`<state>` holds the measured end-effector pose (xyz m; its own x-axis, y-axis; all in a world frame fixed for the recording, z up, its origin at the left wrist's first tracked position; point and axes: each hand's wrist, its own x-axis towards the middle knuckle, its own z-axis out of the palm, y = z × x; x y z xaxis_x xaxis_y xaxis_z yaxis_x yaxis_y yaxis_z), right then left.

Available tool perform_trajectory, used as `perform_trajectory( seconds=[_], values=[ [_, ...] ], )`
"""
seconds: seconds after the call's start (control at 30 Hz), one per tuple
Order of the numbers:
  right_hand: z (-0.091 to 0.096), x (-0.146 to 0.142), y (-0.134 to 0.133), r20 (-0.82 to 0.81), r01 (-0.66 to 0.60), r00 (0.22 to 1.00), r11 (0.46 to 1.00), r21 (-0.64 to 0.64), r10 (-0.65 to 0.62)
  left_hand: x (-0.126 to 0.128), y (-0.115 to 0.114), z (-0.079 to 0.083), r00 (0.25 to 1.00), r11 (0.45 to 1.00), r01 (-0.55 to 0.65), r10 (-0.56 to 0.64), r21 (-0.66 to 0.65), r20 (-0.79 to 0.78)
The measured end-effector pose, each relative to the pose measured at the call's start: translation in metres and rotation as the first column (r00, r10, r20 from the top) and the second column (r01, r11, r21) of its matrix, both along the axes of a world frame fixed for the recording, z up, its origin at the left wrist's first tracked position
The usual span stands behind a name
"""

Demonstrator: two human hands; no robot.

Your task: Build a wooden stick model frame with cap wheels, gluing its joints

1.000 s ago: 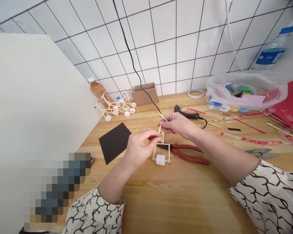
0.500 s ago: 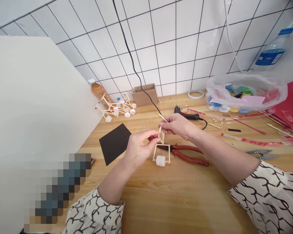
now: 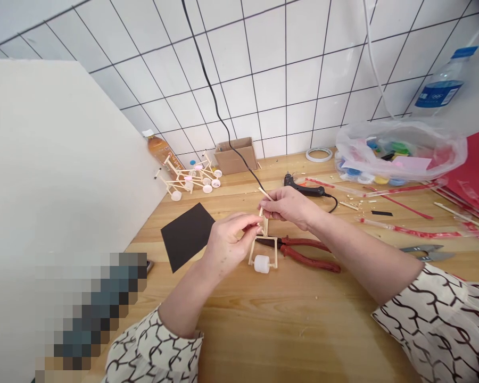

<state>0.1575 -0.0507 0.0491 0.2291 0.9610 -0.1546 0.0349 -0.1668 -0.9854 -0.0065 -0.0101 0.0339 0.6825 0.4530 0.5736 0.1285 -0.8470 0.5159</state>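
A small frame of pale wooden sticks [image 3: 275, 254] with a white plastic roller [image 3: 262, 264] between its lower ends is in the middle of the table. My left hand [image 3: 232, 242] pinches the upper part of this frame; its fingertips partly hide the joint. Just above and to the right, my right hand [image 3: 287, 206] is closed on a wooden stick [image 3: 265, 193] that slants up past the fingers. Red-handled pliers [image 3: 309, 258] lie behind the frame, their dark jaws close to its sticks.
Left of my hands lies a black card [image 3: 187, 234]. A glue gun [image 3: 303, 187], tape roll [image 3: 319, 154] and plastic bag [image 3: 399, 154] of bottle caps are behind and right. Snips [image 3: 427, 252] lie by my right forearm. Similar stick models [image 3: 189, 175] stand by a cardboard box [image 3: 236, 156].
Both hands keep almost the same pose and grip. The whole view has shifted very slightly; the wooden frame stays in place.
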Motion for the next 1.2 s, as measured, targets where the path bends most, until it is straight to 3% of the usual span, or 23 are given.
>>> perform_trajectory(
  seconds=[0.3, 0.73, 1.2],
  values=[
    [-0.0017, 0.0003, 0.0011, -0.007, 0.005, 1.0, 1.0, -0.006, -0.005, 0.0014, -0.0026, -0.0002, 1.0, 1.0, -0.009, 0.009, 0.005, 0.008],
    [-0.0024, 0.0005, 0.0007, -0.01, -0.001, 1.0, 1.0, -0.004, 0.001, 0.0022, -0.0052, 0.0, 0.997, 0.992, -0.07, 0.073, -0.107, 0.027],
    [-0.0026, 0.0011, 0.0014, -0.04, -0.012, 0.999, 1.0, -0.003, 0.011, 0.0031, -0.0059, 0.0012, 0.995, 0.997, -0.068, 0.067, 0.02, 0.072]
  ],
)
